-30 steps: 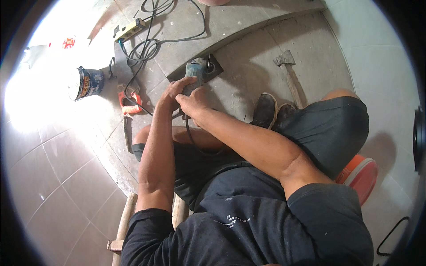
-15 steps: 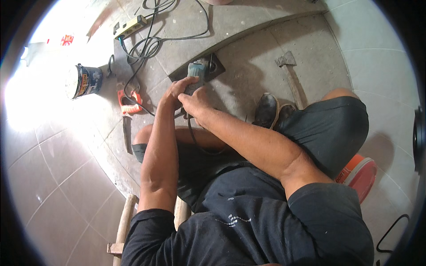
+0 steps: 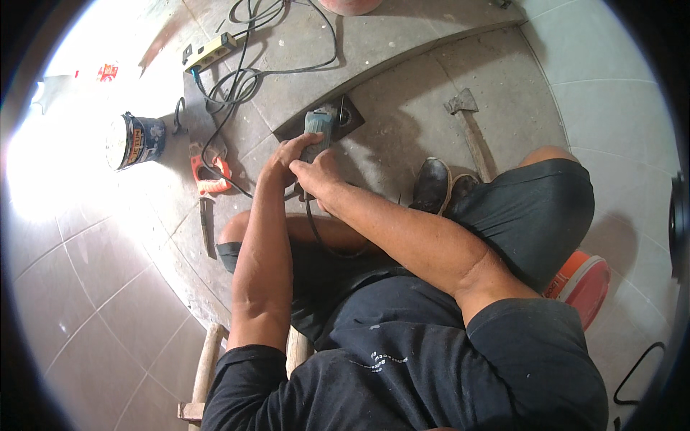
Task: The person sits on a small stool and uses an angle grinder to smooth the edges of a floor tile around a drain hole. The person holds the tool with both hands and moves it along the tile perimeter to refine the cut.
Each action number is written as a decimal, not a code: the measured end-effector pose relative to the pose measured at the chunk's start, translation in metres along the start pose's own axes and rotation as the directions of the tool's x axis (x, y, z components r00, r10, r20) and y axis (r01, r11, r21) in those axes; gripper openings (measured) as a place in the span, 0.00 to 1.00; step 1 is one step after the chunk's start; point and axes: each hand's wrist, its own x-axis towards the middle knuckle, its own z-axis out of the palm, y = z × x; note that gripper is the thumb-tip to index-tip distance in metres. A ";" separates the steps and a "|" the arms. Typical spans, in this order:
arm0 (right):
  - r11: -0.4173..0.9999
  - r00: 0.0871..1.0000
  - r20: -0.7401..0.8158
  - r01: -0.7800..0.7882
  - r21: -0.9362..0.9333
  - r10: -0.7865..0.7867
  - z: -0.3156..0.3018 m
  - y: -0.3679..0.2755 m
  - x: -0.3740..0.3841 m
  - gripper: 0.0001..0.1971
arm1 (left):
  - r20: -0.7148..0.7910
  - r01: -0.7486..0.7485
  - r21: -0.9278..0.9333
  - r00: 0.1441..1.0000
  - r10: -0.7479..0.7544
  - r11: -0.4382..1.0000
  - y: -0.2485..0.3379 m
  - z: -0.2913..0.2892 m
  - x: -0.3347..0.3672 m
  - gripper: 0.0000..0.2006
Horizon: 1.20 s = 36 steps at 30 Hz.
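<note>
While the left hand (image 3: pixel 289 152) and right hand (image 3: pixel 318 174) curl round a grinder (image 3: pixel 317 126), dusty floor (image 3: pixel 392 126) meets pale tiled wall (image 3: pixel 611 118).

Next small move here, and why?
I'd probably ease the angle grinder slightly along the round shape in the dark slab, using a light two-handed grip. Its head sits right beside that shape, and the left hand and right hand are both around its body. Can't tell whether it's running.

Black short-sleeved T-shirt (image 3: pixel 424 316), small white print (image 3: pixel 381 360), dark shorts (image 3: pixel 528 215), dark pale-edged shoes (image 3: pixel 431 184)
</note>
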 end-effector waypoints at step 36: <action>0.999 0.999 0.003 0.050 0.002 -0.050 -0.018 -0.002 0.007 0.29 | -0.021 -0.004 0.089 1.000 0.006 0.996 0.007 0.012 0.002 0.25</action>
